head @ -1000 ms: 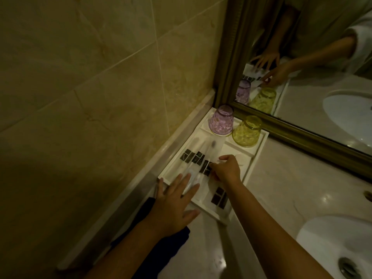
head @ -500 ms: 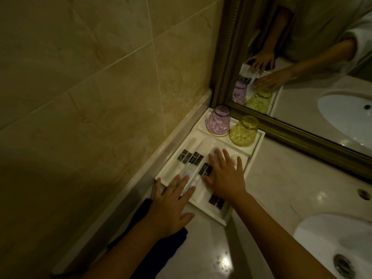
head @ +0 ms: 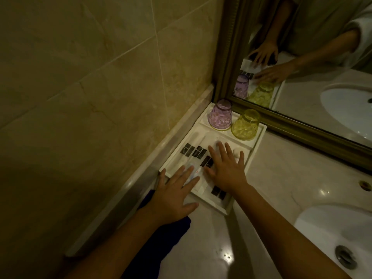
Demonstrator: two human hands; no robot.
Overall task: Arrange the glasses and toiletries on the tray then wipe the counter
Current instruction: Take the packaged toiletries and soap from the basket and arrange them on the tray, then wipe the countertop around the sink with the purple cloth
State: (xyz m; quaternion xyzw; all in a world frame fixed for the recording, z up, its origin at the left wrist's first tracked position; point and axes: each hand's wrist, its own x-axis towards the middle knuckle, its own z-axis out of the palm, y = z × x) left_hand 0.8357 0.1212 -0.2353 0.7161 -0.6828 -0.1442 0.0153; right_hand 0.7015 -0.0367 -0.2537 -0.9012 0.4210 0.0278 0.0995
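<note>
**Both hands flat on the bathroom tray**

A person's two hands lie on a white tray (head: 255,152) set in the far left corner of the tabletop (head: 285,176), against the tiled wall (head: 90,87) and below the framed mirror (head: 302,57). The left hand (head: 173,196) rests on the tray's near left end, its fingers (head: 182,174) straight and spread over a wrapped toiletry (head: 194,174). The right hand (head: 226,170) lies flat just beside it, fingers (head: 228,151) straight and fanned across the tray's middle, over the dark-labelled packets (head: 196,152). Neither hand pinches anything. At the tray's far end a pink glass (head: 219,115) and a yellow glass (head: 246,125) stand upside down, side by side. A dark cloth (head: 161,234) lies on the tabletop under the left wrist. A white sink (head: 334,234) sits at near right.
</note>
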